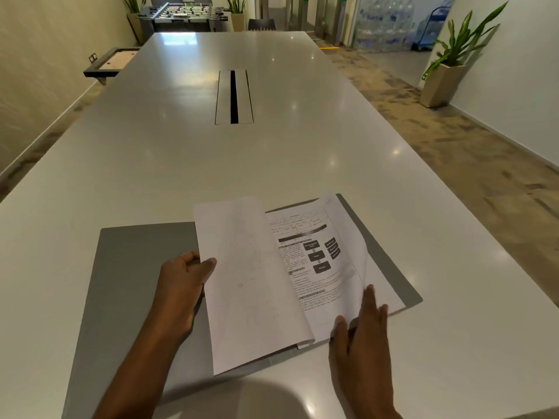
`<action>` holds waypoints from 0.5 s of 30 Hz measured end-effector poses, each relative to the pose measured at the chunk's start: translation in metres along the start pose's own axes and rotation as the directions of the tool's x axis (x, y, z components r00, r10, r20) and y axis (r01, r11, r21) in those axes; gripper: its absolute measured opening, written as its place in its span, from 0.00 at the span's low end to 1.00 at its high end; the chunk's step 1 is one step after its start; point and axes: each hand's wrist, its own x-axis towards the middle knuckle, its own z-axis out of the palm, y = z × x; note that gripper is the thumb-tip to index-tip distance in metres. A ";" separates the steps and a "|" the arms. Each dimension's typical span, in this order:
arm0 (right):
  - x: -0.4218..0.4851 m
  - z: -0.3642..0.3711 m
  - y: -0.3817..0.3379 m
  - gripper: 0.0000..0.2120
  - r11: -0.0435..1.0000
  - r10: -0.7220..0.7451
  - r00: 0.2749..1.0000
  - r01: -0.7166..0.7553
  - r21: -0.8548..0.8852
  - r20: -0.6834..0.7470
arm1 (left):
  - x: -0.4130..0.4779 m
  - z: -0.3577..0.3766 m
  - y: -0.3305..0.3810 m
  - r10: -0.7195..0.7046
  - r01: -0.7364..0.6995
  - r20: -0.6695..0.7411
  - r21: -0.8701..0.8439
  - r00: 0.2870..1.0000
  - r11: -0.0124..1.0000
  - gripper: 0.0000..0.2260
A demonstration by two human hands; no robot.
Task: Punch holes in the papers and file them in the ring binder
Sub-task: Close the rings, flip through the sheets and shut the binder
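A grey binder [127, 282] lies open and flat on the white table [272, 158] near its front edge. Printed papers [320, 258] rest on the binder's right half, the top one showing text and dark diagram boxes. A blank-backed sheet [248, 285] is lifted and turned over toward the left. My left hand [181, 285] grips that sheet by its left edge, thumb on top. On the lower right part of the printed stack rests my right hand [363, 328], fingers spread and flat. The binder's rings are hidden under the papers. No hole punch is in view.
A cable slot with a dark gap [233, 96] is set into the table's middle. A potted plant [447, 74] stands on the floor at the right wall. A football table [184, 13] and a chair [261, 24] stand beyond the far end.
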 end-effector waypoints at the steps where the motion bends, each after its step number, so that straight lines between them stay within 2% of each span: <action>1: -0.004 0.000 -0.006 0.35 0.996 -0.057 0.998 0.056 0.067 0.014 | 0.000 0.000 0.000 0.006 -0.006 -0.001 0.002 1.000 1.000 0.07; 4: -0.011 -0.006 -0.020 0.38 0.957 -0.251 0.967 0.242 0.162 0.039 | 0.002 -0.001 0.001 0.023 -0.023 0.000 -0.007 1.000 1.000 0.08; 8: -0.015 -0.010 -0.031 0.39 0.852 -0.500 0.862 0.471 0.229 0.087 | 0.003 -0.002 0.004 0.021 -0.021 -0.001 -0.051 1.000 0.998 0.12; 10: -0.014 -0.007 -0.036 0.40 0.808 -0.576 0.804 0.533 0.252 0.148 | 0.002 -0.003 0.005 0.025 -0.024 0.013 -0.060 1.000 0.998 0.13; 13: -0.010 0.001 -0.036 0.42 0.728 -0.685 0.686 0.654 0.205 0.244 | -0.001 -0.002 0.006 0.016 -0.012 0.033 -0.113 0.999 0.994 0.10; 15: -0.008 0.005 -0.035 0.41 0.719 -0.685 0.648 0.676 0.162 0.334 | -0.005 0.000 0.010 0.009 -0.005 0.032 -0.154 0.999 0.988 0.13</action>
